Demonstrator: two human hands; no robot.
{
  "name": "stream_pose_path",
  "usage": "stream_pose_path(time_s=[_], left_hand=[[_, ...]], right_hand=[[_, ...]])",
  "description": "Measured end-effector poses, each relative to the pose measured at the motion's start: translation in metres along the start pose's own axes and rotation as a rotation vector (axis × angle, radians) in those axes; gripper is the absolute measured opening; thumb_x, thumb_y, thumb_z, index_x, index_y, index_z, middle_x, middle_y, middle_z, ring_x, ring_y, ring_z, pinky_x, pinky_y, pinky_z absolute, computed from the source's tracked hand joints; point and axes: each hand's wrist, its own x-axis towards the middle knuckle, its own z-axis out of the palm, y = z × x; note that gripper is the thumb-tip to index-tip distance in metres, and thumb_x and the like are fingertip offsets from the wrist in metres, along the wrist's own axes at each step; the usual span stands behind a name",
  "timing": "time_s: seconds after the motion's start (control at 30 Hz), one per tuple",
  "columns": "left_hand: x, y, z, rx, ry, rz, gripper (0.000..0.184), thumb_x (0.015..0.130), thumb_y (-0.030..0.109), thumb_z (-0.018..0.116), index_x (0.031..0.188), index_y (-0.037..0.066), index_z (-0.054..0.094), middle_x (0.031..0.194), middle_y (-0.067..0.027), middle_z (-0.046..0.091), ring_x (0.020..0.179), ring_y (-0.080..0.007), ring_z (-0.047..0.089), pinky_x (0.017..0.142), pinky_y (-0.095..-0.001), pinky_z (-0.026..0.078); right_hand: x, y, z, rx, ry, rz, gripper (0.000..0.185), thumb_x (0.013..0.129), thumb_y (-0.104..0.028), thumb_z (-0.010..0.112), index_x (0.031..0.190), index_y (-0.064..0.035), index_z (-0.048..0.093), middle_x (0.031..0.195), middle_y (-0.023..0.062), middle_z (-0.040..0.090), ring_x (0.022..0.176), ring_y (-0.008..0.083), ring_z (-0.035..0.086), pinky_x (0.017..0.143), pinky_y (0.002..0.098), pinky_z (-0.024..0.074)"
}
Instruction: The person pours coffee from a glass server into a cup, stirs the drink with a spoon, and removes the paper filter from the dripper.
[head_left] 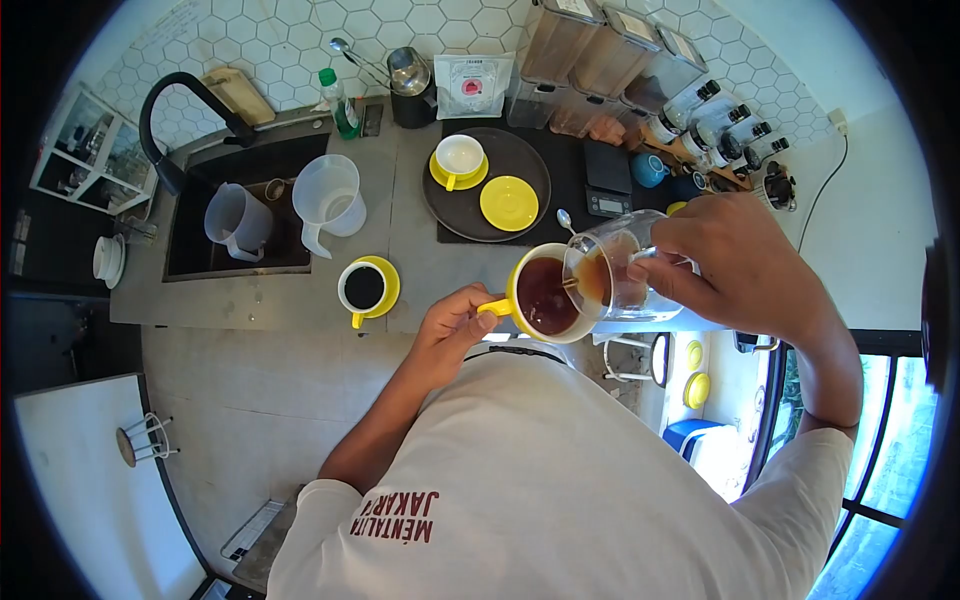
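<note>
My left hand (453, 335) pinches the handle of a yellow cup (515, 300) with a pale rim, held at the counter's front edge. Reddish-brown liquid nearly fills it. My right hand (715, 255) grips the handle of a clear glass jug (625, 265), tilted so that its lip is over the cup. Brown liquid lies in the jug's lower end and runs into the cup. To the left, a yellow cup of dark liquid (362, 288) stands on a yellow saucer (390, 285).
A round dark tray (435, 205) holds a white-and-yellow cup (459, 156) and a yellow saucer (509, 203). A black scale (607, 180) and a spoon (565, 220) lie behind the jug. Two plastic pitchers (330, 198) are by the sink (185, 262) at left.
</note>
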Motion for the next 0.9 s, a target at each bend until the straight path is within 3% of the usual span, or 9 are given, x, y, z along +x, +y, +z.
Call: stream_pose_path(time_s=[0.1, 0.17, 0.9], left_hand=[[0.0007, -0.0007, -0.0001, 0.0, -0.002, 0.0, 0.021, 0.096, 0.022, 0.052, 0.095, 0.001, 0.056, 0.083, -0.0001, 0.049, 0.075, -0.0077, 0.041, 0.068, -0.0221, 0.034], [0.0011, -0.0011, -0.0001, 0.011, -0.005, 0.005, 0.021, 0.096, 0.022, 0.052, 0.095, 0.002, 0.056, 0.083, 0.0001, 0.049, 0.074, -0.0075, 0.041, 0.067, -0.022, 0.034], [0.0046, 0.0006, -0.0027, 0.004, -0.017, 0.006, 0.022, 0.096, 0.021, 0.053, 0.099, 0.0, 0.059, 0.085, -0.0002, 0.049, 0.075, -0.0077, 0.042, 0.068, -0.0221, 0.034]], right_hand=[[0.0007, 0.0021, 0.0025, 0.004, 0.002, 0.0, 0.037, 0.09, -0.034, 0.053, 0.067, -0.0069, 0.061, 0.055, 0.0098, 0.054, 0.053, 0.0283, 0.055, 0.05, 0.0396, 0.0384], [-0.0001, 0.0059, 0.0082, 0.013, 0.068, -0.048, 0.042, 0.092, -0.039, 0.054, 0.063, -0.0074, 0.057, 0.051, 0.007, 0.048, 0.047, 0.0226, 0.048, 0.046, 0.0374, 0.0319], [0.0044, 0.0028, 0.0024, -0.005, 0.006, -0.028, 0.039, 0.092, -0.036, 0.053, 0.066, -0.0077, 0.059, 0.052, 0.0069, 0.049, 0.049, 0.0226, 0.05, 0.048, 0.0376, 0.0331]])
